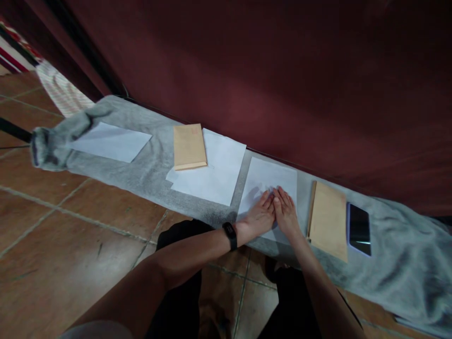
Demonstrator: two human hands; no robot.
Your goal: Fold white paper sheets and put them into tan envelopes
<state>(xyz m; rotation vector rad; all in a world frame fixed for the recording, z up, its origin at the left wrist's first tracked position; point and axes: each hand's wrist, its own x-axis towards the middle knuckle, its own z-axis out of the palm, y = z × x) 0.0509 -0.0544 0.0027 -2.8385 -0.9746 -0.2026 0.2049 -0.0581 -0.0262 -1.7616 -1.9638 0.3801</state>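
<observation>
A white sheet of paper [273, 172] lies before me on a grey cloth. My left hand [261, 217] and my right hand [286, 214] rest on it side by side, fingers stretched out, the fingertips close together and touching. Near the fingertips the paper looks slightly creased; whether anything lies under the palms is hidden. A black wristband [230, 235] circles my left wrist. Right of the hands is a stack of brown envelopes [330, 219]. To the left, another brown envelope stack [189, 145] sits partly on several white sheets [224, 169].
A phone [359, 228] lies beside the right envelopes. Far left on the grey cloth [155, 172] is another white sheet [113, 143]. The cloth covers a long narrow surface against a dark red curtain-like backdrop [264, 84]. Brown floor tiles [70, 254] lie below.
</observation>
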